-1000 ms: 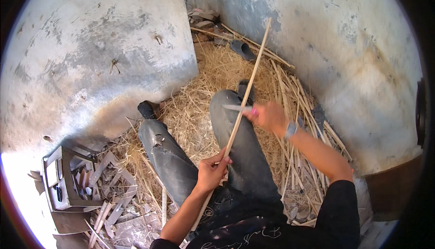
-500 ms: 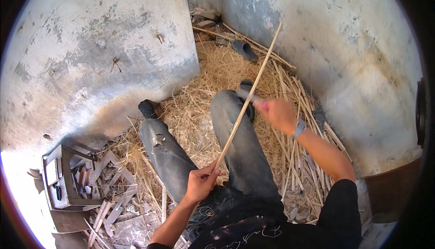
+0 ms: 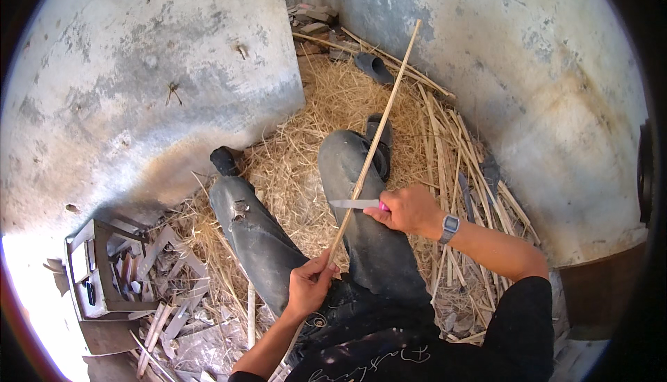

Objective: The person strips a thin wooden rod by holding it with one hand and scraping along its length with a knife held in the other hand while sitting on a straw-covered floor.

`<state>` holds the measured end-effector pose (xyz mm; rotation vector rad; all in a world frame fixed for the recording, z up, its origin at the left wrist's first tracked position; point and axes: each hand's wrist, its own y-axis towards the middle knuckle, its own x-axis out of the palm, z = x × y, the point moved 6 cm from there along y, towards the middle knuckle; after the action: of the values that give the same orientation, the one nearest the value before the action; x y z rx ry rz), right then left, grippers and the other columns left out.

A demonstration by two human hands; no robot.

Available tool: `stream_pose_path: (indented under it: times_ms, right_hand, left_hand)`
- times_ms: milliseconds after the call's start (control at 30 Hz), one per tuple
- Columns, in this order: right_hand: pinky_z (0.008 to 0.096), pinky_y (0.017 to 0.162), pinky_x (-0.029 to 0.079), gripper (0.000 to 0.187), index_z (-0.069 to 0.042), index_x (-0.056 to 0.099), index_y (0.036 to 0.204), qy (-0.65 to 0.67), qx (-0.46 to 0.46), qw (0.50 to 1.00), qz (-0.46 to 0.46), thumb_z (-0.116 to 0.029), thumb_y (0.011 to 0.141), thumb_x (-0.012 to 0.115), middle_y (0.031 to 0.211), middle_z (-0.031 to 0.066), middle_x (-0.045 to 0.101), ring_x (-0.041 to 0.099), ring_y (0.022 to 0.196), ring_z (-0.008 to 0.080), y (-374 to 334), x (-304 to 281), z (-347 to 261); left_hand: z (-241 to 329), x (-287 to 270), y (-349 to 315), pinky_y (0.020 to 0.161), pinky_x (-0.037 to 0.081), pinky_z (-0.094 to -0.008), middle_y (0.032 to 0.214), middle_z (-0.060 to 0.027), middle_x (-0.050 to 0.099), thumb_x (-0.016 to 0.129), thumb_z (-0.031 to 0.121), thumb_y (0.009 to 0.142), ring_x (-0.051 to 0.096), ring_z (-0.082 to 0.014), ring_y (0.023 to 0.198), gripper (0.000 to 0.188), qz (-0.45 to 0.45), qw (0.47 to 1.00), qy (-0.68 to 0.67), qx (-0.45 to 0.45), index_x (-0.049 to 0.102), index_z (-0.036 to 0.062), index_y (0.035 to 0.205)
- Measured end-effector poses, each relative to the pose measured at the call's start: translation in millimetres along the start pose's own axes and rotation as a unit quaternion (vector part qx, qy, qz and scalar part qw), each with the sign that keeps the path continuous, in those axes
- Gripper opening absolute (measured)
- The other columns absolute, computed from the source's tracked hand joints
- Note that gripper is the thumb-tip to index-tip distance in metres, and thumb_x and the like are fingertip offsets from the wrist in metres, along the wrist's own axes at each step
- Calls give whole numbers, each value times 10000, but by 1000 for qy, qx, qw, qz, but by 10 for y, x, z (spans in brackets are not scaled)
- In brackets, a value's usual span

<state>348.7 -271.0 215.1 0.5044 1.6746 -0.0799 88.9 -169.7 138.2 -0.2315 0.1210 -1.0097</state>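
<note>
1. Left, near: the left hand [image 3: 310, 286] is closed round the near part of a wooden strip [image 3: 381, 128], which slants far and rightward over the right leg [image 3: 379, 246].
2. Middle: a knife [image 3: 353, 203] crosses the strip; I cannot tell whether its edge bites. Shaving seems the step in hand; another stroke would call for a steady left hold and a shallow blade angle.
3. Right: the right hand [image 3: 411, 210] is clenched on the knife's handle.

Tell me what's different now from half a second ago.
The right hand has brought the knife down along the wooden strip, closer to the left hand. Nothing was picked up or let go: both hands keep their grip. The empty dark shoe near the wall stayed put.
</note>
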Motion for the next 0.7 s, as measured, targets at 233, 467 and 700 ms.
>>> stream_pose_path:
  times_ms: [233, 467, 700]
  right_hand:
    - [499, 475, 455, 653, -58, 679, 710, 16, 238, 970, 52, -636, 970, 522, 581, 172, 631, 607, 493, 378, 258, -310, 1080]
    - [454, 451, 434, 651, -79, 615, 617, 25, 0, 998, 61, -606, 988, 528, 483, 158, 520, 544, 433, 362, 251, -67, 301]
    - [472, 456, 440, 699, -55, 628, 608, 49, 53, 996, 42, -625, 991, 500, 532, 200, 566, 587, 483, 399, 261, 1, 161]
  left_hand:
    - [-5, -96, -120, 584, 441, -198, 877, 11, 670, 631, 90, 1011, 521, -24, 659, 361, -15, 1000, 13, -3, 632, 23, 1366]
    - [-103, -206, -326, 582, 444, -210, 847, 2, 659, 634, 59, 1000, 536, -35, 654, 346, 11, 999, 53, 7, 650, 15, 1342]
    - [-134, -314, -402, 579, 456, -233, 812, -17, 652, 635, 15, 978, 556, -67, 642, 352, 32, 986, 146, 70, 650, 1, 1329]
